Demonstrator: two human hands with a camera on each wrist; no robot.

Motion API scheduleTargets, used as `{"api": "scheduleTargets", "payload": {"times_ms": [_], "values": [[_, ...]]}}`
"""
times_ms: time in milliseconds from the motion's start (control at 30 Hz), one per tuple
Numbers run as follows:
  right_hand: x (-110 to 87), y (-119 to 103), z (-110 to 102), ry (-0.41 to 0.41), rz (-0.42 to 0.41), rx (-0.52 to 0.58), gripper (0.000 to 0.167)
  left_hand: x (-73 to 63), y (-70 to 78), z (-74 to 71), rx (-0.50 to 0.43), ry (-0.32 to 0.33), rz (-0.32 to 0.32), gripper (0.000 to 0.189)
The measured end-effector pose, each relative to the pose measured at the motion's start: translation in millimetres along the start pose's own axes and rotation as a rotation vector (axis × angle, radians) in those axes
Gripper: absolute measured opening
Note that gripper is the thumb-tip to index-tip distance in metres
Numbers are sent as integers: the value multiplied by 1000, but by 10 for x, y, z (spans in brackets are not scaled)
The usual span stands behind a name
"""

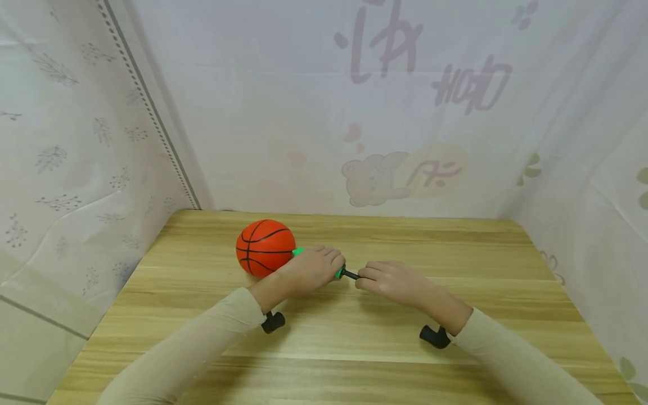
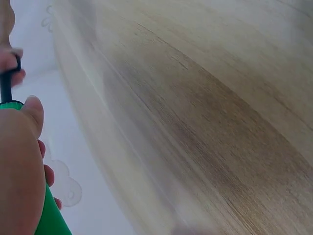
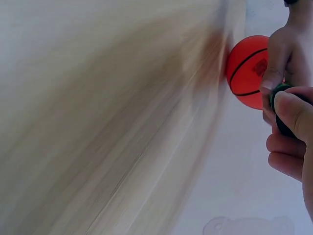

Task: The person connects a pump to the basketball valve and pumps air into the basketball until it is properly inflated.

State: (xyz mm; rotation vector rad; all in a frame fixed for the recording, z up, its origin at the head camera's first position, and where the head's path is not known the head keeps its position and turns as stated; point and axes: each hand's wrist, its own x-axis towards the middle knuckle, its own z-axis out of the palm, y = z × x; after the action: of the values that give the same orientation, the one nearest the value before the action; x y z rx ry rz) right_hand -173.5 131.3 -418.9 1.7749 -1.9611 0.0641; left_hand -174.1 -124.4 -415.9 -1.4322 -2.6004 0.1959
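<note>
An orange toy basketball (image 1: 265, 246) with black lines rests on the wooden table, left of centre. My left hand (image 1: 315, 270) grips the green barrel of a hand pump (image 2: 53, 219), whose green tip meets or nearly meets the ball's right side; the exact contact is hidden. From the barrel's other end a thin black rod (image 1: 350, 274) sticks out a short way. My right hand (image 1: 392, 281) holds the black handle (image 3: 284, 125) at the end of that rod, thumb and fingers around it. In the right wrist view both hands are close together, with the ball (image 3: 246, 73) behind them.
The light wooden table (image 1: 349, 343) reaches back to a white printed curtain (image 1: 263, 112), which also hangs along both sides. Black camera mounts (image 1: 274, 322) hang below each wrist, just over the tabletop.
</note>
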Motion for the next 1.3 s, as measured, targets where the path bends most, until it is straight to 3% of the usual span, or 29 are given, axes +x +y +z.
{"api": "scheduleTargets", "payload": {"times_ms": [267,433,633,900,1033,1300], "values": [[146,14,67,35,0,-5,15,-33,-4,-25,-36,-9,-10,13],[-56,-35,-37,57,-14,-8,6,-40,-18,-14,-26,15,1,16],[-334,-140,-173,85,-5,-10,43,-70,-26,-30,27,-6,20,15],[-515,-155,-234,93,-9,-38,43,-95,-62,-25,-23,5,6,15],[-473,-122,-229,109,-21,-41,41,-71,-50,-34,-7,5,4,12],[-203,-19,-98,72,9,9,42,-1,3,-57,34,-31,-6,17]]}}
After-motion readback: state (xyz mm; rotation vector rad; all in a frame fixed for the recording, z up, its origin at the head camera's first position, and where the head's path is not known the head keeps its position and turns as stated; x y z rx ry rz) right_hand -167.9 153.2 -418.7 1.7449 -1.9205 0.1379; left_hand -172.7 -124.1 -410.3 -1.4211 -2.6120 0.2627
